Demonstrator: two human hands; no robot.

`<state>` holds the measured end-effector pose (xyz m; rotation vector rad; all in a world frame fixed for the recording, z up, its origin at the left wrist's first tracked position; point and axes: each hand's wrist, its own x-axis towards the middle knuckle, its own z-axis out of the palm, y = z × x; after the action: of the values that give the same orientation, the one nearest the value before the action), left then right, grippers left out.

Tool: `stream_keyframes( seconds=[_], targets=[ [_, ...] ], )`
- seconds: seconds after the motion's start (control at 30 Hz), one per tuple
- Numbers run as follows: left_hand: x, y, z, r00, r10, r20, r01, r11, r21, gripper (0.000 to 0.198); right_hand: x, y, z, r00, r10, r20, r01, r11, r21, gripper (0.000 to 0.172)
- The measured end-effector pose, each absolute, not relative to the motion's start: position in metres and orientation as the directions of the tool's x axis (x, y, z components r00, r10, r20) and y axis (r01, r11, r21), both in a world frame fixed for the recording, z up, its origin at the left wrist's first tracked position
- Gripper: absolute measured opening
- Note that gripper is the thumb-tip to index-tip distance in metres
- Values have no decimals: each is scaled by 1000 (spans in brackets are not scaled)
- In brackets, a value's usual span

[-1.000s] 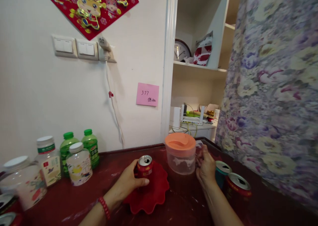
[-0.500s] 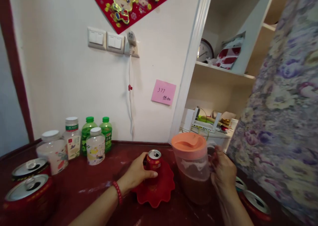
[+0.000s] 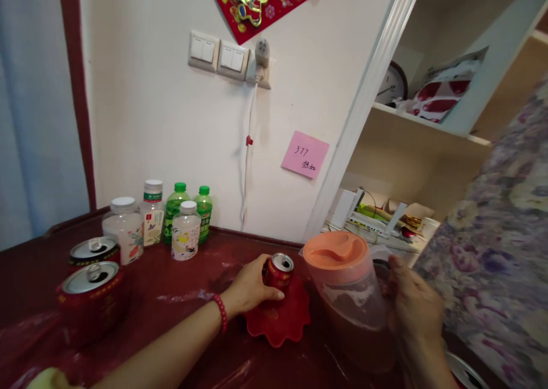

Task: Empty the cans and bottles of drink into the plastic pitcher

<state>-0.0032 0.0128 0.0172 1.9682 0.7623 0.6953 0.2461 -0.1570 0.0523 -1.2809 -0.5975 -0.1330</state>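
Note:
My left hand (image 3: 250, 289), with a red bead bracelet on the wrist, is wrapped round a small red can (image 3: 278, 272) whose top is opened. The can stands upright on a red scalloped plate (image 3: 280, 323). To the right, my right hand (image 3: 413, 309) grips the handle side of a clear plastic pitcher (image 3: 353, 315) with an orange lid. The pitcher holds brown liquid and is lifted and tilted slightly toward the can.
Two large red tins (image 3: 92, 298) stand at the left on the dark red table (image 3: 171, 298). Several bottles and jars (image 3: 171, 223) line the wall. A flowered curtain (image 3: 505, 252) hangs at the right beside a shelf unit with a clock (image 3: 391, 84).
The view has swung left and the pitcher has risen off the table in my right hand. My left hand has kept hold of the can on the plate.

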Motion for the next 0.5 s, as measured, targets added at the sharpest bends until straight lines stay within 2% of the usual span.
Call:
stream_keyframes(
  seconds=[0.27, 0.37, 0.5],
  targets=[
    [-3, 13, 11, 657, 729, 192, 260, -458, 850, 71, 237, -166, 70, 865, 218, 451, 471, -44, -881, 72],
    [-3, 12, 10, 659, 727, 190, 266, -463, 845, 70, 235, -167, 75, 871, 220, 439, 469, -109, -877, 76],
    [-3, 10, 10, 660, 732, 169, 281, -448, 849, 71, 234, -168, 76, 850, 240, 468, 506, -128, -853, 73]
  ],
)
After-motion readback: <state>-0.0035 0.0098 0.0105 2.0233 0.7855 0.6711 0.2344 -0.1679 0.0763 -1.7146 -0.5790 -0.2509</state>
